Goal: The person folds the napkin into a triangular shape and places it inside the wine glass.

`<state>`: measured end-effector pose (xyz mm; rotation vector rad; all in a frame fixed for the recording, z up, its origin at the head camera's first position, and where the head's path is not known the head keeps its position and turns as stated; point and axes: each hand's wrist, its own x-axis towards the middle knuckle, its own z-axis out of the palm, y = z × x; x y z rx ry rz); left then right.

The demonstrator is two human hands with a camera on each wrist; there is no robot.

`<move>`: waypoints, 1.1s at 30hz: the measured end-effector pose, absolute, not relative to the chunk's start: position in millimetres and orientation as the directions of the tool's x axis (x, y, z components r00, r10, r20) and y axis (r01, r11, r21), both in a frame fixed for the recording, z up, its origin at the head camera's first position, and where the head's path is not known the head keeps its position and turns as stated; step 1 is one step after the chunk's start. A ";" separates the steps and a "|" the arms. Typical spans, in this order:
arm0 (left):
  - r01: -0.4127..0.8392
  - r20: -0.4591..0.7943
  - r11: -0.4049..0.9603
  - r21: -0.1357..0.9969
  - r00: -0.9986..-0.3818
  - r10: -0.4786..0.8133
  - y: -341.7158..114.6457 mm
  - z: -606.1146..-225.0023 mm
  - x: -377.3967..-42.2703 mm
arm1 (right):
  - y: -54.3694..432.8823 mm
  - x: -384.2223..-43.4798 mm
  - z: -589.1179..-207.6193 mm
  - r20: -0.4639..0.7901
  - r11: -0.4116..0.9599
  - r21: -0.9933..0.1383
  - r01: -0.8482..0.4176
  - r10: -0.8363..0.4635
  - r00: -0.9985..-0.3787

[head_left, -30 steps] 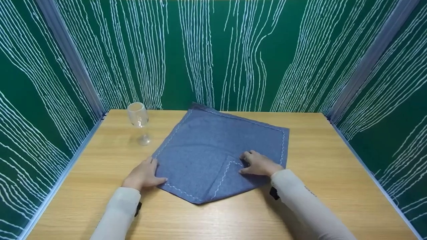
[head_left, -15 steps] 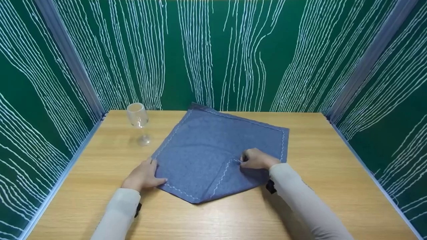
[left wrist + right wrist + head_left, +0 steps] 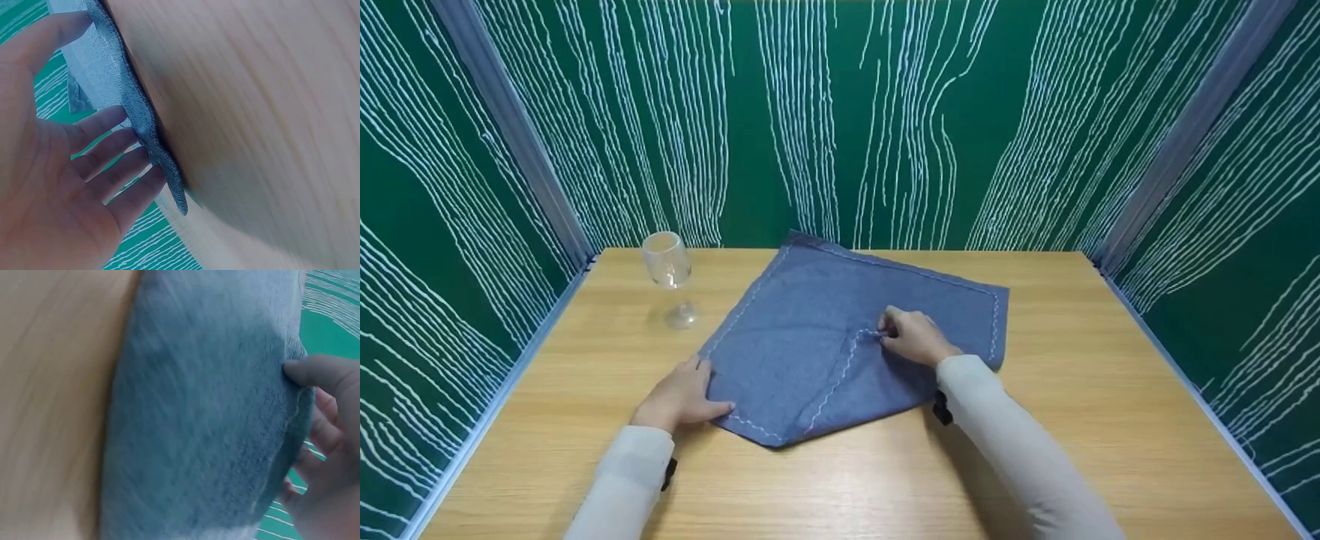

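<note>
A blue-grey cloth (image 3: 802,300) with white zigzag stitching along its edges lies on the wooden table, its near right corner folded over toward the middle. My right hand (image 3: 915,335) pinches that folded corner between thumb and fingers; in the right wrist view the thumb presses on the cloth (image 3: 197,405) near its edge. My left hand (image 3: 679,394) rests at the cloth's left corner, fingers extended and thumb lying on the stitched edge. In the left wrist view the spread fingers of the left hand (image 3: 67,157) touch the cloth's edge (image 3: 140,112).
A clear stemmed glass (image 3: 667,262) stands upright at the back left of the wooden table (image 3: 1080,420), beyond my left hand. Green walls (image 3: 885,127) with white wavy lines enclose the table at the back and both sides.
My right hand has closed on the folded corner and moved it left and away from me, widening the fold. The left hand and the glass have stayed in place.
</note>
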<state>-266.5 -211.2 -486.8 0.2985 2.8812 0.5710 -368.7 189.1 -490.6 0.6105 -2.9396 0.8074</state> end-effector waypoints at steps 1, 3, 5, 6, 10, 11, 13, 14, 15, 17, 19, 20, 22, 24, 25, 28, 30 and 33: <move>0.157 -0.146 0.906 0.394 -0.962 0.230 -211.5 -486.6 -266.1 | 186.2 -370.3 -491.9 0.144 0.789 -0.482 -0.380 -0.356 -0.923; 0.155 -0.148 0.906 0.393 -0.962 0.229 -212.0 -486.0 -265.4 | 180.6 -372.5 -493.4 0.178 0.789 -0.481 -0.382 -0.339 -0.924; 0.156 -0.150 0.908 0.390 -0.962 0.229 -211.7 -485.3 -264.9 | 176.2 -374.0 -494.3 0.221 0.789 -0.476 -0.388 -0.320 -0.922; 0.156 -0.151 0.909 0.388 -0.962 0.229 -211.6 -485.0 -264.6 | 174.2 -374.6 -494.4 0.241 0.790 -0.474 -0.389 -0.309 -0.920; 0.156 -0.147 0.909 0.387 -0.962 0.228 -211.5 -484.1 -264.1 | 169.4 -377.4 -494.7 0.265 0.798 -0.481 -0.363 -0.262 -0.928; 0.157 -0.145 0.908 0.388 -0.963 0.228 -211.5 -484.1 -264.1 | 169.3 -377.9 -494.9 0.239 0.806 -0.482 -0.344 -0.257 -0.937; 0.155 -0.143 0.907 0.392 -0.963 0.226 -211.1 -483.8 -264.0 | 170.8 -378.4 -496.6 0.155 0.834 -0.457 -0.310 -0.268 -0.951; 0.153 -0.143 0.906 0.394 -0.964 0.225 -210.6 -483.5 -263.9 | 172.2 -378.5 -497.8 0.097 0.850 -0.437 -0.293 -0.280 -0.955; 0.152 -0.142 0.906 0.396 -0.964 0.224 -210.3 -483.6 -263.9 | 174.0 -378.6 -499.3 0.036 0.865 -0.415 -0.281 -0.293 -0.955; 0.156 -0.140 0.903 0.400 -0.964 0.228 -209.9 -484.2 -264.0 | 178.7 -377.8 -502.0 -0.078 0.892 -0.365 -0.266 -0.314 -0.946; 0.159 -0.137 0.902 0.402 -0.963 0.231 -209.7 -485.2 -264.0 | 183.4 -376.4 -503.7 -0.153 0.908 -0.323 -0.267 -0.329 -0.932; 0.162 -0.136 0.903 0.398 -0.963 0.233 -209.7 -485.9 -264.2 | 185.3 -375.8 -503.8 -0.177 0.912 -0.309 -0.271 -0.335 -0.925; 0.170 -0.132 0.902 0.396 -0.962 0.240 -209.7 -486.4 -264.3 | 188.7 -373.9 -502.6 -0.209 0.917 -0.288 -0.277 -0.343 -0.916; 0.167 -0.138 0.903 0.396 -0.961 0.238 -209.0 -486.0 -264.2 | 191.0 -371.9 -499.8 -0.236 0.921 -0.272 -0.279 -0.345 -0.908; 0.165 -0.141 0.904 0.395 -0.961 0.237 -208.6 -485.6 -264.3 | 191.9 -370.7 -498.0 -0.247 0.922 -0.268 -0.281 -0.348 -0.905; 0.159 -0.149 0.906 0.391 -0.961 0.233 -206.9 -483.2 -264.0 | 193.4 -366.8 -493.0 -0.276 0.925 -0.261 -0.275 -0.345 -0.897; 0.154 -0.155 0.911 0.383 -0.961 0.228 -205.4 -482.1 -264.1 | 193.7 -364.1 -490.7 -0.288 0.928 -0.253 -0.274 -0.342 -0.894; 0.150 -0.167 0.916 0.371 -0.960 0.225 -204.0 -481.5 -264.6 | 193.7 -360.2 -489.6 -0.305 0.934 -0.235 -0.269 -0.334 -0.892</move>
